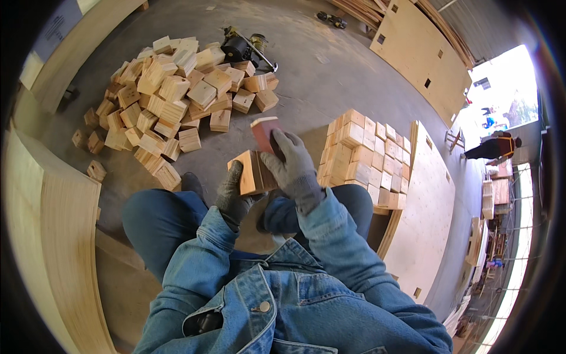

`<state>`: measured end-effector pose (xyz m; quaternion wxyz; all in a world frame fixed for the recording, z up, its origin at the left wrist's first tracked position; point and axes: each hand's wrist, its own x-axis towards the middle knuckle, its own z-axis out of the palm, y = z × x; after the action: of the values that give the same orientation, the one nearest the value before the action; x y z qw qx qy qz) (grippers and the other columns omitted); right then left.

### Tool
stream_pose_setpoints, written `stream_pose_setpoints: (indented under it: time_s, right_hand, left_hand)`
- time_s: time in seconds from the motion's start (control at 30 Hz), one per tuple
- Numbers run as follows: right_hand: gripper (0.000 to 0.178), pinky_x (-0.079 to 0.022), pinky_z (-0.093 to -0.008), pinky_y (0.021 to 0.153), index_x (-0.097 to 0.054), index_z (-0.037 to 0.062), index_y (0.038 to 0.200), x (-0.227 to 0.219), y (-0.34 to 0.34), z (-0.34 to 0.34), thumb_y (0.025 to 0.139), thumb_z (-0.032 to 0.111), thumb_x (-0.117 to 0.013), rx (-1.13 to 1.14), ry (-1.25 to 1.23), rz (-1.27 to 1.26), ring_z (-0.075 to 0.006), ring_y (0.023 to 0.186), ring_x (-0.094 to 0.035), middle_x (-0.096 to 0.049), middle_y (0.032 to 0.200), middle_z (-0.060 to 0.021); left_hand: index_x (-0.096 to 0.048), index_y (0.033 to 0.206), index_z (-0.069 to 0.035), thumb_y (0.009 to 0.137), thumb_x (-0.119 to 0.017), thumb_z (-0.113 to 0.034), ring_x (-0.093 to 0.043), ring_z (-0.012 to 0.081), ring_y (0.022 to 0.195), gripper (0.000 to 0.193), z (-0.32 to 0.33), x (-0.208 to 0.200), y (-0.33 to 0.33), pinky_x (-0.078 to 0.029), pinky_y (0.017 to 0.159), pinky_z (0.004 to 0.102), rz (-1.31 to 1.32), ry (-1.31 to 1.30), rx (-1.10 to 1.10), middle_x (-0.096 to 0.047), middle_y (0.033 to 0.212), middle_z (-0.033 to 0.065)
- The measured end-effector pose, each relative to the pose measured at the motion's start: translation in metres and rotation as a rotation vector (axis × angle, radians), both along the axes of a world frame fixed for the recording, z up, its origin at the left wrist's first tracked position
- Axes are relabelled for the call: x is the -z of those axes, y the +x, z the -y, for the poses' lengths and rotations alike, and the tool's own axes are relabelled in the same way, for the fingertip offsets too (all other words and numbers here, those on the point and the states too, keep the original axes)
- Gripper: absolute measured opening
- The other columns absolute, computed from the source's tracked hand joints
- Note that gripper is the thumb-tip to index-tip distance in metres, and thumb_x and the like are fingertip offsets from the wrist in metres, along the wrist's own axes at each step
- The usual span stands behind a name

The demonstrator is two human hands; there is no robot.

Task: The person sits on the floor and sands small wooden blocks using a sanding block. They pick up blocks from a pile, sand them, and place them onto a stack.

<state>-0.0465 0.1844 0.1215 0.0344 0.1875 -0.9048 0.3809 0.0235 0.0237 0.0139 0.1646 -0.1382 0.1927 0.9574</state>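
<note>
My left hand (232,192), in a grey glove, grips a wooden block (250,172) from its left side, between my knees. A reddish-brown sanding block (265,133) with a pale edge is in my gloved right hand (290,162), fingers closed round it. The right hand is just above and to the right of the wooden block, and the sanding block tilts up beyond the block's far edge. Whether the two touch at their near ends I cannot tell. My left fingers under the block are hidden.
A loose heap of wooden blocks (174,88) lies ahead to the left, with a dark power tool (239,47) behind it. Blocks stand in a neat stack (367,154) to the right, beside plywood sheets (421,203). Stacked boards (65,236) flank my left. A person (494,147) is far right.
</note>
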Motion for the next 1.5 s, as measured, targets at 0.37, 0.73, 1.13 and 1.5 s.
stream_pose_setpoints:
  time_s: [0.37, 0.73, 1.13, 1.5]
  right_hand:
    - [0.055, -0.053, -0.0486, 0.096, -0.058, -0.0041, 0.133, 0.002, 0.026, 0.006, 0.090, 0.024, -0.076, -0.054, -0.044, -0.063, -0.0481, 0.114, -0.062, -0.060, 0.128, -0.0308]
    - [0.056, -0.051, -0.0464, 0.101, -0.057, -0.0077, 0.135, -0.024, 0.074, 0.015, 0.091, 0.021, -0.076, -0.123, 0.097, -0.063, -0.0482, 0.118, -0.060, -0.058, 0.131, -0.0330]
    - [0.055, -0.051, -0.0478, 0.097, -0.056, -0.0062, 0.136, -0.008, 0.048, 0.008, 0.092, 0.021, -0.073, -0.101, -0.009, -0.018, -0.0489, 0.114, -0.061, -0.061, 0.125, -0.0319]
    - [0.056, -0.051, -0.0441, 0.099, -0.056, -0.0093, 0.136, -0.002, -0.007, 0.015, 0.092, 0.020, -0.075, 0.071, 0.011, 0.101, -0.0454, 0.116, -0.062, -0.061, 0.126, -0.0316]
  left_hand:
    - [-0.049, 0.147, -0.009, 0.103, -0.056, -0.054, -0.062, 0.0302, 0.124, 0.064, 0.002, -0.001, 0.000, -0.052, 0.106, 0.0498, -0.040, 0.018, -0.078, -0.061, 0.138, 0.0137]
    - [-0.047, 0.149, -0.005, 0.106, -0.054, -0.047, -0.063, 0.0321, 0.125, 0.061, 0.006, 0.011, -0.009, -0.054, 0.107, 0.0448, -0.032, 0.017, -0.168, -0.060, 0.141, 0.0173]
    - [-0.053, 0.142, -0.009, 0.098, -0.068, -0.047, -0.063, 0.0309, 0.121, 0.061, 0.002, 0.000, 0.000, -0.052, 0.104, 0.0496, 0.045, 0.037, -0.157, -0.064, 0.133, 0.0129]
    - [-0.052, 0.144, -0.010, 0.099, -0.067, -0.047, -0.062, 0.0299, 0.123, 0.060, -0.001, -0.004, 0.000, -0.050, 0.105, 0.0547, 0.073, 0.000, -0.112, -0.063, 0.135, 0.0126]
